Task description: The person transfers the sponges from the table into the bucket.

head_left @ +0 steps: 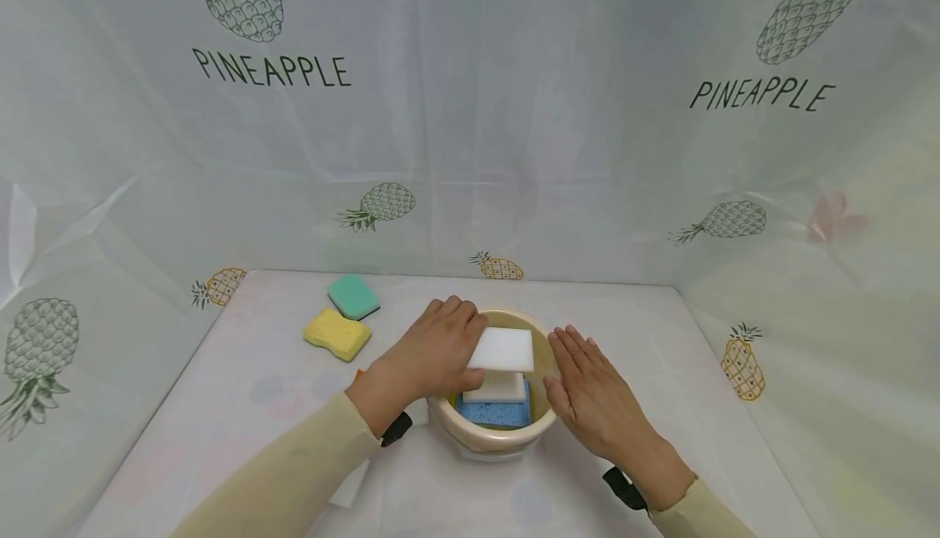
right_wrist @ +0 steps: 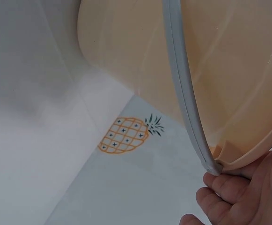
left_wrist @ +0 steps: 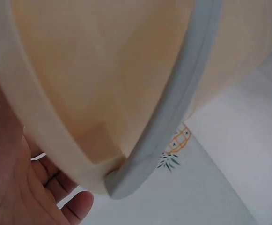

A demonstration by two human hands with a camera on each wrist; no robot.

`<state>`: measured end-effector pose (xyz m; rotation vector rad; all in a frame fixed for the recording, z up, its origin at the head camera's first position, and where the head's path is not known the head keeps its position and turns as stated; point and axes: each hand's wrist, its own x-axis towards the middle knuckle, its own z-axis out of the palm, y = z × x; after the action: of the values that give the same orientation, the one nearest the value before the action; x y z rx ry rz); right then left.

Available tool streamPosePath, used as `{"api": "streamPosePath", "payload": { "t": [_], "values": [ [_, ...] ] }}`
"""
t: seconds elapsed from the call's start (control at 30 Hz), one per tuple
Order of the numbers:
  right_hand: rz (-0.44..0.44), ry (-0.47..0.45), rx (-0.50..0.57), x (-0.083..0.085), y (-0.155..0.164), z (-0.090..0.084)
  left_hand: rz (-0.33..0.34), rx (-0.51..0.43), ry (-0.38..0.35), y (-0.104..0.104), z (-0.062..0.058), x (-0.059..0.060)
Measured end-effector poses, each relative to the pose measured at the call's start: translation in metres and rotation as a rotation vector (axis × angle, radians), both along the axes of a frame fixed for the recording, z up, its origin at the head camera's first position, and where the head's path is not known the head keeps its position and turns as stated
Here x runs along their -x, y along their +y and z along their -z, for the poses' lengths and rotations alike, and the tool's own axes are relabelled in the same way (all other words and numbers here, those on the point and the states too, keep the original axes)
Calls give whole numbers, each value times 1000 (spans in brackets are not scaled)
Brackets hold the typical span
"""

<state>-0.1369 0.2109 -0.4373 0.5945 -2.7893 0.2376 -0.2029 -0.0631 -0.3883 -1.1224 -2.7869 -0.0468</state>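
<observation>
My left hand reaches over the left rim of a cream bucket, bent fingers and thumb gripping the left edge of a white block sponge. Beneath it, a second white sponge lies on a blue sponge inside the bucket. At the right rim my right hand has straight fingers held together, angled toward the bucket, and holds nothing. The left wrist view shows part of that hand behind the rim, beside the grey handle. Right-hand fingers are beside the handle's end in the right wrist view.
A green scouring sponge and a yellow sponge lie on the table at the back left. A white piece shows below the left wrist. Pineapple-print sheeting rises behind the table and at both sides.
</observation>
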Motion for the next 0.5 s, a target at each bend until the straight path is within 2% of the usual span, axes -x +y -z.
{"api": "streamPosePath", "payload": {
  "t": [0.5],
  "values": [
    [-9, 6, 10, 0, 1, 2, -14, 42, 8, 5, 11, 3]
  ]
}}
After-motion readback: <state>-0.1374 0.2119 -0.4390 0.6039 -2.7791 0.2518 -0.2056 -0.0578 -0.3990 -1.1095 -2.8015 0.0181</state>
